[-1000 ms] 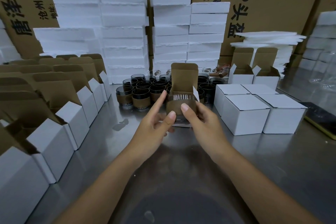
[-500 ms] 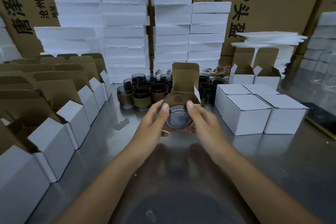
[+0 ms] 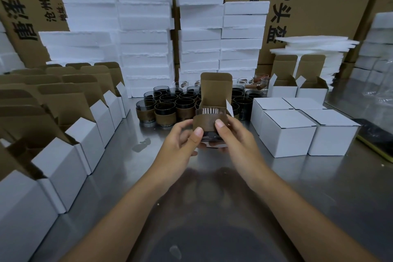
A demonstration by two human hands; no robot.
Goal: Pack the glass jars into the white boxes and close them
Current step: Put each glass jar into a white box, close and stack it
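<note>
We hold the glass jar [image 3: 207, 122] upright, axis vertical, pinched by left hand [image 3: 180, 144] and right hand [image 3: 236, 140] (thumbs on its brown sleeve), just before the open white box [image 3: 215, 91]; both hands equally near.

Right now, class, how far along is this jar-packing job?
Done: four closed white cardboard boxes sit at right. In hand: left hand and right hand grip one brown-sleeved glass jar before an open-lidded white box. Left: clustered dark glass jars and open white boxes at left.
</note>
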